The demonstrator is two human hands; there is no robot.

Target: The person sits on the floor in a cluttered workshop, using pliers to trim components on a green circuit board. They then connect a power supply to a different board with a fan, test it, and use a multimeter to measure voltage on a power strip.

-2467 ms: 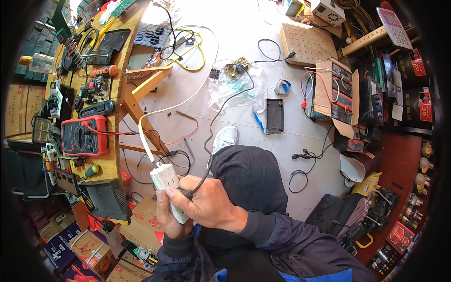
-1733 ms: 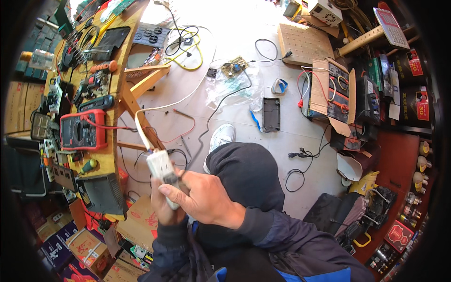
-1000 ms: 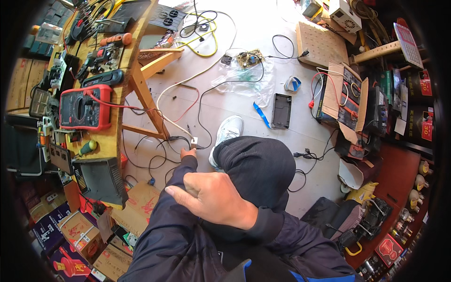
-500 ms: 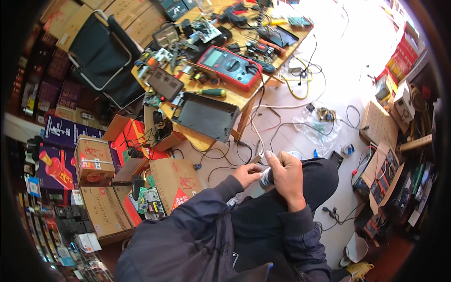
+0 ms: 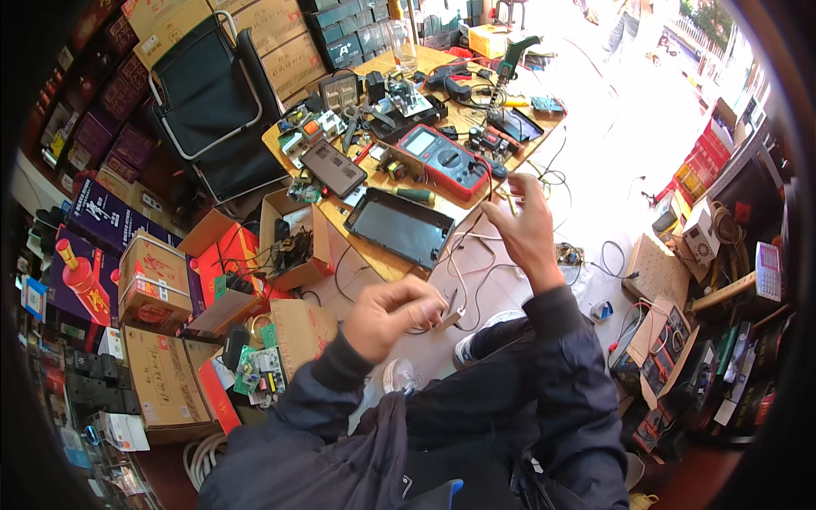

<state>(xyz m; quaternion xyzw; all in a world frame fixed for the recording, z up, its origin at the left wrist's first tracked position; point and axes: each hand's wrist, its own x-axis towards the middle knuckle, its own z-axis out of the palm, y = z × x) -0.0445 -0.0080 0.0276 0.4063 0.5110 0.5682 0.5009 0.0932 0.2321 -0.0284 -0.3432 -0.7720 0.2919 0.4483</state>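
Head view showed the left hand [image 5: 393,316] pinched on a small white plug [image 5: 448,320], nearest; the right hand [image 5: 529,228] spread empty toward the wooden surface [image 5: 381,255]. Beyond, a red multimeter [image 5: 444,158] lay on it, cardboard boxes [image 5: 153,280] left.

Left hand [image 5: 393,316] raised, fingers curled shut, right hand [image 5: 529,228] lifted, fingers loosely spread
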